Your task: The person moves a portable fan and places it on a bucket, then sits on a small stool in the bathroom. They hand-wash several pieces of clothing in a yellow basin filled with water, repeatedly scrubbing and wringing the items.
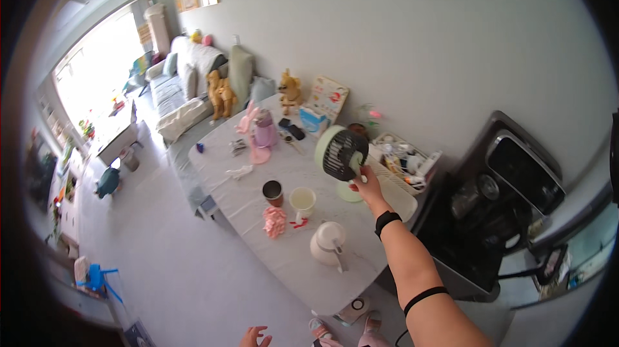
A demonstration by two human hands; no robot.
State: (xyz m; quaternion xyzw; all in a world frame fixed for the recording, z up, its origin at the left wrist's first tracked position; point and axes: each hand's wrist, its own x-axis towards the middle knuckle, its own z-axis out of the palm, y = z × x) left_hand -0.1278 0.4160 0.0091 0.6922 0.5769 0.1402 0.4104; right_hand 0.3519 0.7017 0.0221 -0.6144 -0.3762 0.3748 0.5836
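Note:
My right hand (369, 186) reaches over the marble-look table (258, 231) and is closed around the neck of a small pale green desk fan (340, 153) with a dark grille. The fan's round base shows just below my fingers. My left hand (256, 336) is low at the bottom edge, away from the table, its fingers apart and holding nothing. In front of the fan are a cream cup (302, 202), a dark brown cup (273, 193), a pink scrunchie-like bundle (275, 222) and a white kettle-shaped pitcher (329, 244).
A lilac kettle (264, 129), a blue tissue pack (313, 121) and a toy dog (290, 91) stand farther back. A white basket of odds and ends (403, 160) sits by the wall. On the right is a black cabinet (461, 237) with glassware. A sofa (174, 82) lies beyond.

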